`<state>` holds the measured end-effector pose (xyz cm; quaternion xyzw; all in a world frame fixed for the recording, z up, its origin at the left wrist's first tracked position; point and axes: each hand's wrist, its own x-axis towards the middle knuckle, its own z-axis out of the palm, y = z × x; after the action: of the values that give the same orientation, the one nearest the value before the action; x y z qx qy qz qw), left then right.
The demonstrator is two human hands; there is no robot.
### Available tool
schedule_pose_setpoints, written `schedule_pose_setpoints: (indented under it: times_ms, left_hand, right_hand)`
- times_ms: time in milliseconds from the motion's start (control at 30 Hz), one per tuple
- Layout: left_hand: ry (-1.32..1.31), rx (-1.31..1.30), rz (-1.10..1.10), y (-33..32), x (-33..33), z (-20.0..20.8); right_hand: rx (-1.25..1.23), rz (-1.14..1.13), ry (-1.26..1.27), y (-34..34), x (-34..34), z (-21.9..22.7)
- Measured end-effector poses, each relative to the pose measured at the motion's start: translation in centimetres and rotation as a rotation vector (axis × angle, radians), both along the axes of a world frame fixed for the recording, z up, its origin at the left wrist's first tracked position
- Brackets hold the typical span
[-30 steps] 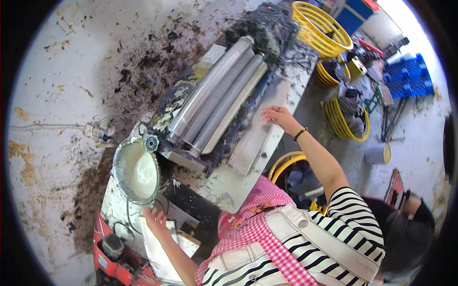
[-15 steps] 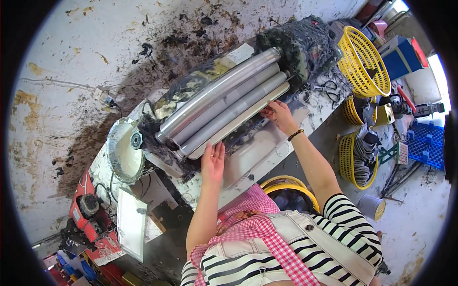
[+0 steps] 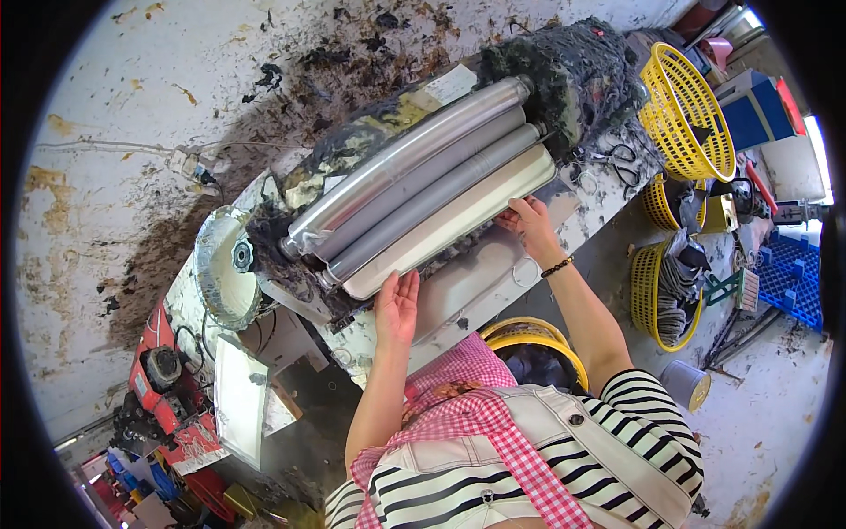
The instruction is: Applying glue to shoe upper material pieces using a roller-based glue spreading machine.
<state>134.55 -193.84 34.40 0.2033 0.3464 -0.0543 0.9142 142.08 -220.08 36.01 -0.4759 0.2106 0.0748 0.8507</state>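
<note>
A long cream-coloured tray with rounded corners (image 3: 458, 220) lies along the near side of a machine with several silver rollers (image 3: 414, 167). My left hand (image 3: 397, 306) is at the tray's left near edge, palm up, its fingertips against the rim. Toward the right end, my right hand (image 3: 532, 229) pinches the same near edge between thumb and fingers. Part of the tray's far side is hidden beneath the lowest roller (image 3: 432, 207). Dark lint clings around the machine's ends.
Scissors (image 3: 624, 165) lie on the lint-strewn bench beyond my right hand. A yellow basket (image 3: 646, 106) and others with dark fabric stand to the right. At left are a round white basin (image 3: 211, 273) and a red machine (image 3: 159, 397). A yellow-rimmed bucket (image 3: 577, 363) is below the bench.
More of the tray's cream surface shows from under the rollers, and it has come out toward me. Both hands have shifted slightly along with it, still at its near edge.
</note>
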Motion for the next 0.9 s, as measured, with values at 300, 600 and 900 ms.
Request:
schedule_pose_setpoints:
  times_ms: [300,600,900]
  left_hand:
    - [-0.002,0.016,-0.066,0.1,-2.5,-0.3]
    - [-0.035,0.034,-0.182,0.4,-5.3,-1.0]
    - [-0.032,0.010,-0.340,0.8,-8.0,-0.1]
  right_hand:
    - [0.032,-0.073,0.052,-0.5,-4.2,-1.1]
    - [0.006,-0.147,0.026,-0.8,-8.6,-1.0]
    - [-0.038,-0.274,0.020,-0.7,-15.2,-0.4]
